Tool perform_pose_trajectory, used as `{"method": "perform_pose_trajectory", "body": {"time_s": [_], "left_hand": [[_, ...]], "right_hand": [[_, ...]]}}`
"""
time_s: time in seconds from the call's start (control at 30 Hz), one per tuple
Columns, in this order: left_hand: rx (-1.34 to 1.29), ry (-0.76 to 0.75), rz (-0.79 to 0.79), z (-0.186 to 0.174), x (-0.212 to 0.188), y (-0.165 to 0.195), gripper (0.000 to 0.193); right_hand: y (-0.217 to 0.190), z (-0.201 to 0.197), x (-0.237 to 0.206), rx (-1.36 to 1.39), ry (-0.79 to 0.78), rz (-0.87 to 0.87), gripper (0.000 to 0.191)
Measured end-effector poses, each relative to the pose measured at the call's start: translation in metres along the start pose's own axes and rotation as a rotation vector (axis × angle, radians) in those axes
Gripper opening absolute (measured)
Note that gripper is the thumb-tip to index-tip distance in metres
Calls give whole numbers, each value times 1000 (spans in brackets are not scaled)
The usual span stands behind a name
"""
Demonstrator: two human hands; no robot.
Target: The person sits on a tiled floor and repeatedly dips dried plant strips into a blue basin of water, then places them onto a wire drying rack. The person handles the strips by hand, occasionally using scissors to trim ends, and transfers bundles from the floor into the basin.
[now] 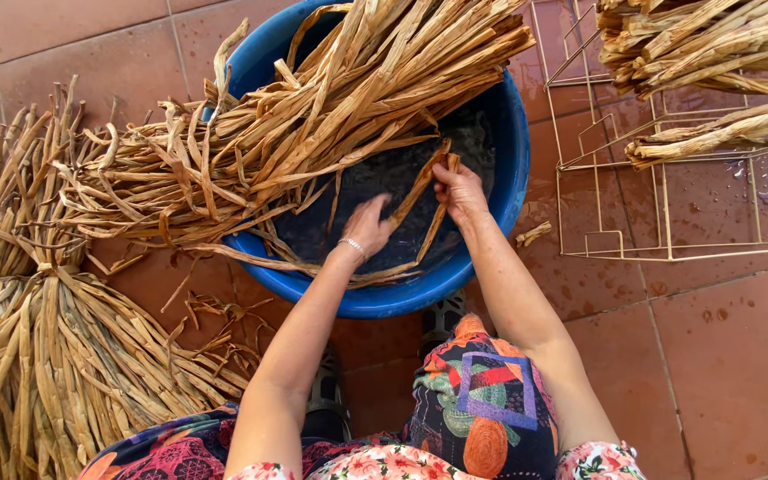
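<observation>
A blue plastic basin (pixel 508 151) holds dark water and a long bundle of dried tan plant strips (pixel 340 98) that hangs out over its left rim. My left hand (pixel 368 226), with a thin bracelet at the wrist, and my right hand (pixel 460 191) are both inside the basin. Between them they grip a wet brown strip (pixel 420 191) that bends over at its top near the right hand. Water hides the lower ends of the strip.
A big sheaf of dried strips (pixel 37 356) lies on the terracotta tiles at left. A white wire rack (pixel 660 178) at upper right carries more bundles (pixel 713 44). A small scrap (pixel 533 234) lies beside the basin. My patterned skirt (pixel 477 400) fills the bottom.
</observation>
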State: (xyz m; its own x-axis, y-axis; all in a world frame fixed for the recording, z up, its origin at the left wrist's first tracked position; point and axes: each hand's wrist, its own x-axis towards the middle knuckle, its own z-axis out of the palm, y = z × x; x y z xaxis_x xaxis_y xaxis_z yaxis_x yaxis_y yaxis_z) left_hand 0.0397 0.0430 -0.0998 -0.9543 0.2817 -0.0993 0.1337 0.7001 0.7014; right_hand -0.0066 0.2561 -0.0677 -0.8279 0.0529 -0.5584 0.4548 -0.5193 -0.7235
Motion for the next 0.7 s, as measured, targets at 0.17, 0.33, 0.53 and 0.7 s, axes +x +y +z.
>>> {"method": "perform_pose_trajectory", "body": {"time_s": [0.17,0.33,0.53,0.7], "left_hand": [[-722,71,-155,31,36,43,42],[-394,200,-46,28,30,46,24],[-366,26,-29,12,20,48,23],[-434,-190,-188,-18,6,30,23]], "right_hand": [[4,2,-19,43,-175,-19,13],[-16,-5,-33,-14,-172,-163,30],[-8,-20,-28,-189,-117,-288,11],[-15,-40,-17,-99,64,-365,11]]}}
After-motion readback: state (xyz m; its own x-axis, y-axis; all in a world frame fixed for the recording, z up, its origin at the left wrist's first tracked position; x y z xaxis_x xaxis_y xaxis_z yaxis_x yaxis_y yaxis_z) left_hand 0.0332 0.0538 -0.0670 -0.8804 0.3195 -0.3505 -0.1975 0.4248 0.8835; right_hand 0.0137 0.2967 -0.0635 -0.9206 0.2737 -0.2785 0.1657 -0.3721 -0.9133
